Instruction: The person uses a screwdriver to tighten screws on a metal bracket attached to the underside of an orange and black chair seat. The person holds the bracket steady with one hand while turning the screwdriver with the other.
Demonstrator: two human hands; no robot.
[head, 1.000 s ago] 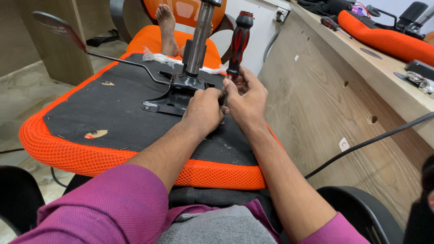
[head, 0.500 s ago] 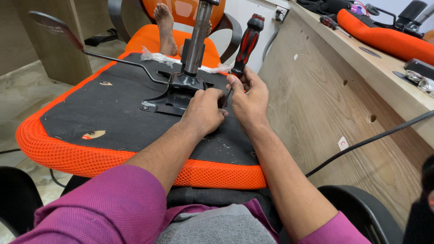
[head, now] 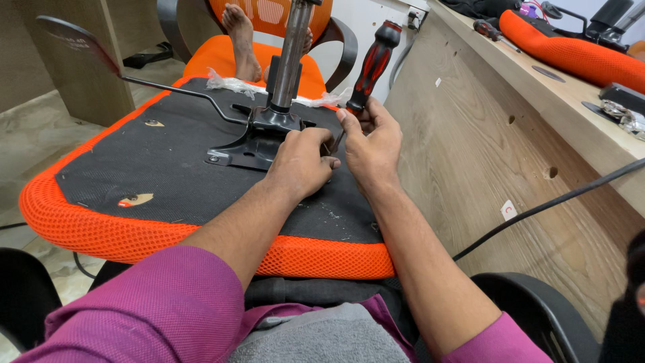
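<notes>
Orange mesh-edged chair seat with black fabric underside [head: 154, 181] fills the left and centre of the frame, upturned. At upper centre its black metal mounting plate [head: 259, 138] carries a grey steel column [head: 292, 54]. Left hand [head: 302, 161] rests curled beside that plate. Right hand [head: 369, 144] pinches a red-and-black-handled screwdriver [head: 373, 64], tilted. Wooden desk [head: 484, 128] stands right.

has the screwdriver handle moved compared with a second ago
Yes. The red-and-black screwdriver in the right hand has tilted to the right, its handle top leaning further from the metal column, toward the wooden panel.
</notes>
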